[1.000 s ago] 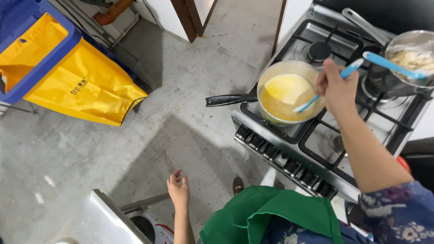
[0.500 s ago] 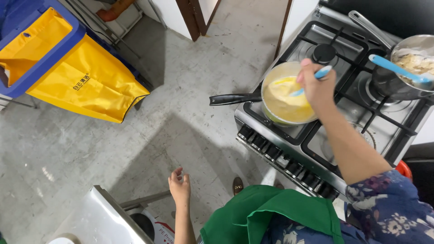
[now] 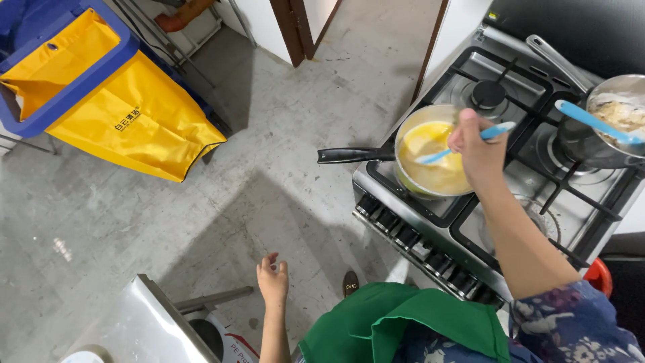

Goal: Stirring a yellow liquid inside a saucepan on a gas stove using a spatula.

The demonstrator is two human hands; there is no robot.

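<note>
Steadily stirring yellow batter in a saucepan (image 3: 430, 156) on the gas stove (image 3: 510, 202).
From the head view, the right hand (image 3: 478, 149) has its fingers closed around a blue spatula (image 3: 463, 142), blade in the batter just left of them; slow sweeps along the wall, with the black handle steadied, should avoid spills. The left hand (image 3: 272, 281) hangs free, fingers loosely open. Any flame under the pan is hidden; the second pot (image 3: 615, 121) is cut off.

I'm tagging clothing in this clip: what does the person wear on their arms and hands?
Both hands are bare: left hand, right hand. The forearms are uncovered too. A dark blue floral sleeve covers the right upper arm, beside a green apron.
</note>
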